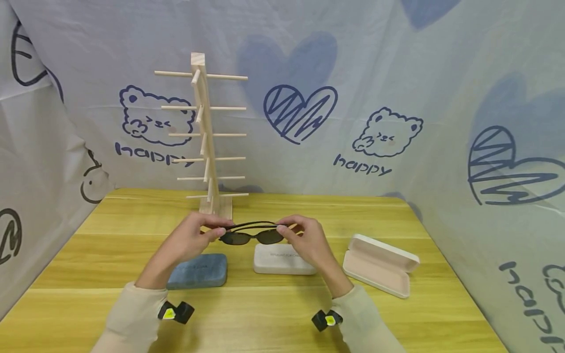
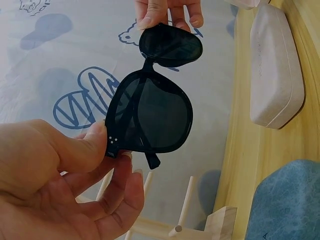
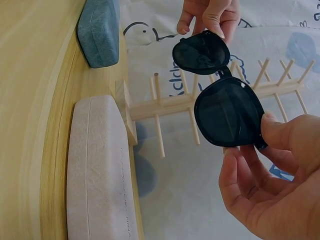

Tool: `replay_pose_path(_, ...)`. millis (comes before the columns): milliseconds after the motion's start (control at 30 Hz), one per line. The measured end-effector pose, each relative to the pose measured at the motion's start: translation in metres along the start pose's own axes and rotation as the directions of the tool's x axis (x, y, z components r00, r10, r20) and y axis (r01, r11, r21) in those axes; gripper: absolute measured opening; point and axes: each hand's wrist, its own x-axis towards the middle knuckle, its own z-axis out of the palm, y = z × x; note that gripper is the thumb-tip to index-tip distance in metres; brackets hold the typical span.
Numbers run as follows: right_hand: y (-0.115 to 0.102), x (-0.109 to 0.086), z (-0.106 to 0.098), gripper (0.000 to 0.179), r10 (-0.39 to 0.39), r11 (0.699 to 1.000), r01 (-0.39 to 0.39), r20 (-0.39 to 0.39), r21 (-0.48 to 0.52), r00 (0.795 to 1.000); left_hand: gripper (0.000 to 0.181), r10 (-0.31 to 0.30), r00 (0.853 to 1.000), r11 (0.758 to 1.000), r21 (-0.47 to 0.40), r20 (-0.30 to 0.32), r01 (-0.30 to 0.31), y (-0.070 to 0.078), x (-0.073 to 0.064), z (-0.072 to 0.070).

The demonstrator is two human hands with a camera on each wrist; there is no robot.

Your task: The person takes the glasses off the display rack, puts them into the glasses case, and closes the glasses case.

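Dark sunglasses (image 1: 252, 237) are held up above the table between both hands, lenses toward the person. The left hand (image 1: 192, 237) pinches the left outer corner of the frame between thumb and fingers. At the opposite corner, the right hand (image 1: 306, 237) pinches in the same way. In the left wrist view, small pale dots show on the frame of the sunglasses (image 2: 162, 115) beside the left thumb. The temples run behind the lenses, as the right wrist view of the sunglasses (image 3: 227, 110) shows. Below lie a closed blue case (image 1: 198, 270) and a closed white case (image 1: 282, 260).
A wooden display stand (image 1: 207, 147) with several rows of pegs rises behind the left hand, its pegs bare. To the right, a white glasses case (image 1: 379, 267) lies open, showing its pinkish lining. A printed cloth (image 1: 300, 59) hangs around the wooden table (image 1: 247, 314).
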Motion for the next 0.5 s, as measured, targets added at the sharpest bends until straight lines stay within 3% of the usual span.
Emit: replay_pose_path(500, 0.0045, -0.0022, -0.0053, 0.013, 0.036, 0.999, -0.036, 0.003, -0.009, 0.999, 0.024, 0.023, 0.999, 0.999, -0.042, 0.025, -0.022, -0.0006, 0.0000, 0.0044)
